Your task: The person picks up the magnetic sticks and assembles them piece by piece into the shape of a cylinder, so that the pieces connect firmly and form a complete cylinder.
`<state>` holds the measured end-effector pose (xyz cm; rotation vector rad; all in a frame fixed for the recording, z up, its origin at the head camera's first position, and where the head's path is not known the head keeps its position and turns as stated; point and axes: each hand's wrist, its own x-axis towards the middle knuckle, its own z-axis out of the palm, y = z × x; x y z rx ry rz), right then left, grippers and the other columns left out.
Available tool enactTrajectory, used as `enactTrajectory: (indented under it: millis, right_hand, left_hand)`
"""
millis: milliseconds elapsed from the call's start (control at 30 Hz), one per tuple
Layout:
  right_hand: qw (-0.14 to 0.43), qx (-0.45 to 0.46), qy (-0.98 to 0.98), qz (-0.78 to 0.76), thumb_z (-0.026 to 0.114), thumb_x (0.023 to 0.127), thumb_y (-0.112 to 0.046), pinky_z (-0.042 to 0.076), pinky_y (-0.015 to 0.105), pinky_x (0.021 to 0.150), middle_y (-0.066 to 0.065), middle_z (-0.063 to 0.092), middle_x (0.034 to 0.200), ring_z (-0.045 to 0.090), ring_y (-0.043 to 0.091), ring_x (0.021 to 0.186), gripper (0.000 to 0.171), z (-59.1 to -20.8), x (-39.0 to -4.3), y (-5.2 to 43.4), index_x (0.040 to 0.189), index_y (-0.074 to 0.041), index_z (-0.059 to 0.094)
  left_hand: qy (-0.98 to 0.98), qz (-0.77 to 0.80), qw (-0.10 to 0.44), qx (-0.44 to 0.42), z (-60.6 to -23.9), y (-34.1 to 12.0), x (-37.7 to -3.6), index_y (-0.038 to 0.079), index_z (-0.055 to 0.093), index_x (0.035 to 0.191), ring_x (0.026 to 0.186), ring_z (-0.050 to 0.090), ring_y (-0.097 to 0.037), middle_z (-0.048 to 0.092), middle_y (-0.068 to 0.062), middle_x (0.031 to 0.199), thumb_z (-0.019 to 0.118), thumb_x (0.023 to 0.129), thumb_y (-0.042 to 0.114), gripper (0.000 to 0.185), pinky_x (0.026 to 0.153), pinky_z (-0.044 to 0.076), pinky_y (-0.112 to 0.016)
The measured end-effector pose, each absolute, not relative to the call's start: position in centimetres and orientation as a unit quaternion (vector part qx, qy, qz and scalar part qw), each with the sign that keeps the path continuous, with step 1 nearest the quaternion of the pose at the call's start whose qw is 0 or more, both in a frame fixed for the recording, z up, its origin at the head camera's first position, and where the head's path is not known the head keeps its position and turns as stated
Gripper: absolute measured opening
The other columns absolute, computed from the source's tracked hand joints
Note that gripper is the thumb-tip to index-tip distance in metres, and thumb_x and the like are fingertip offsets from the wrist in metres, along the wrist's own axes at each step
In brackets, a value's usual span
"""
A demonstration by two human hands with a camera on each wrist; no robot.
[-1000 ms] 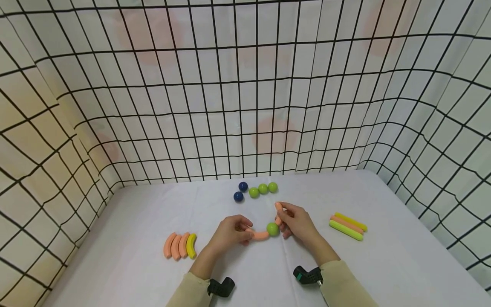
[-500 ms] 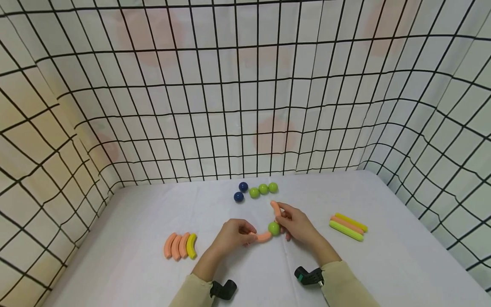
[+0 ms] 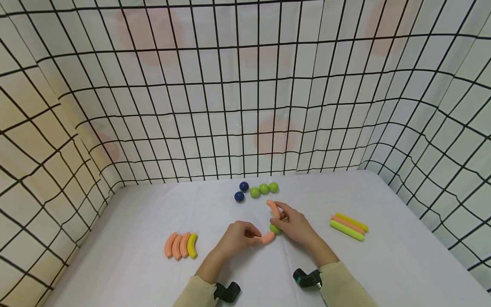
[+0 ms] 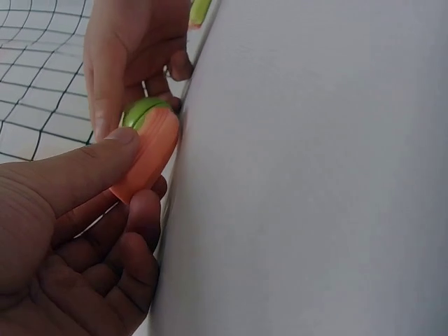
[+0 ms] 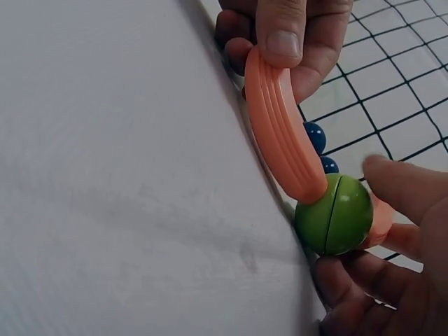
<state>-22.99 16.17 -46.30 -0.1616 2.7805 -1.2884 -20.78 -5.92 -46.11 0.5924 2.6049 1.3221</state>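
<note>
My left hand [image 3: 238, 238] pinches one end of a curved orange stick [image 5: 283, 133] between thumb and fingers. The stick's far end meets a green ball [image 5: 334, 215], which has a seam around it. From the ball's other side a second curved orange stick [image 3: 273, 209] extends away at an angle. My right hand [image 3: 294, 225] curls around the ball, thumb over its upper side and fingertips under it, with a finger across the second stick. In the left wrist view the ball is partly hidden behind the first stick. The joined piece is close over the white table.
Two dark blue balls [image 3: 239, 196] and several green balls [image 3: 264, 189] lie behind the hands. Curved orange sticks [image 3: 177, 247] and a curved yellow one [image 3: 192, 246] lie at left. Straight sticks [image 3: 347, 230] lie at right. Black-grid netting [image 3: 245, 106] surrounds the table [image 3: 126, 247].
The right hand has shifted from the second stick down around the ball, now partly covering it. The second stick has tilted leftward. The left hand has moved slightly right, angling its stick upward.
</note>
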Motion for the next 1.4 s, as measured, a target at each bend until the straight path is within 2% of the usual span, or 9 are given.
enactTrajectory:
  millis: [167, 433, 533, 733, 967, 1133, 1400]
  right_hand:
    - [0.047, -0.071, 0.913, -0.399, 0.077, 0.087, -0.038, 0.045, 0.031, 0.074, -0.001, 0.066, 0.099, 0.058, 0.013, 0.088, 0.067, -46.1, -22.6, 15.9, 0.146, -0.031, 0.046]
    - [0.024, -0.078, 0.917, -0.389, 0.078, 0.087, -0.031, 0.045, 0.030, 0.071, -0.001, 0.064, 0.101, 0.057, 0.014, 0.087, 0.067, -46.3, -22.6, 15.7, 0.146, -0.023, 0.047]
    - [0.017, -0.084, 0.918, -0.388, 0.078, 0.087, -0.029, 0.047, 0.029, 0.073, -0.002, 0.064, 0.100, 0.057, 0.012, 0.089, 0.065, -46.4, -22.6, 15.6, 0.144, -0.022, 0.049]
    - [0.003, -0.096, 0.920, -0.380, 0.076, 0.089, -0.028, 0.044, 0.028, 0.070, -0.002, 0.064, 0.099, 0.053, 0.011, 0.081, 0.054, -46.8, -22.7, 15.6, 0.138, -0.020, 0.054]
    - [0.002, -0.096, 0.919, -0.383, 0.075, 0.089, -0.030, 0.042, 0.028, 0.069, -0.003, 0.063, 0.096, 0.051, 0.011, 0.079, 0.047, -47.0, -22.7, 15.6, 0.132, -0.021, 0.058]
    - [0.008, -0.087, 0.915, -0.395, 0.076, 0.089, -0.031, 0.041, 0.029, 0.068, -0.004, 0.061, 0.095, 0.051, 0.012, 0.080, 0.046, -47.0, -22.7, 15.7, 0.130, -0.024, 0.058]
    - [0.000, -0.108, 0.916, -0.386, 0.075, 0.090, -0.029, 0.039, 0.027, 0.067, 0.000, 0.055, 0.101, 0.049, 0.012, 0.078, 0.032, -47.1, -22.8, 15.9, 0.119, -0.030, 0.061]
  left_hand:
    - [0.873, 0.432, 0.074, 0.214, -46.1, -5.6, -20.7, 0.009, 0.077, 0.088, 0.072, 0.059, -0.002, 0.073, 0.001, 0.082, 0.081, 0.083, 0.015, 0.008, 0.068, 0.049, -0.018]
    - [0.884, 0.404, 0.064, 0.226, -46.2, -5.2, -20.4, 0.009, 0.076, 0.088, 0.071, 0.055, 0.000, 0.071, 0.003, 0.080, 0.081, 0.083, 0.014, 0.009, 0.068, 0.047, -0.017]
    - [0.888, 0.393, 0.057, 0.234, -46.2, -5.0, -20.4, 0.009, 0.076, 0.087, 0.070, 0.053, 0.001, 0.069, 0.004, 0.079, 0.081, 0.082, 0.014, 0.009, 0.067, 0.047, -0.017]
    - [0.890, 0.383, 0.056, 0.240, -46.1, -4.9, -20.3, 0.010, 0.075, 0.088, 0.070, 0.052, 0.002, 0.068, 0.005, 0.079, 0.081, 0.083, 0.013, 0.008, 0.068, 0.046, -0.017]
    - [0.887, 0.410, 0.072, 0.199, -45.4, -5.6, -20.7, 0.012, 0.075, 0.098, 0.075, 0.055, -0.006, 0.067, 0.005, 0.083, 0.073, 0.091, 0.021, 0.012, 0.067, 0.046, -0.021]
    - [0.889, 0.434, 0.023, 0.143, -45.1, -6.1, -21.4, 0.011, 0.072, 0.103, 0.077, 0.055, -0.010, 0.065, 0.002, 0.086, 0.070, 0.094, 0.022, 0.015, 0.066, 0.046, -0.022]
    - [0.889, 0.448, -0.063, 0.071, -45.1, -6.2, -22.6, 0.008, 0.070, 0.110, 0.084, 0.059, -0.016, 0.065, -0.008, 0.099, 0.072, 0.091, 0.016, 0.021, 0.070, 0.048, -0.026]
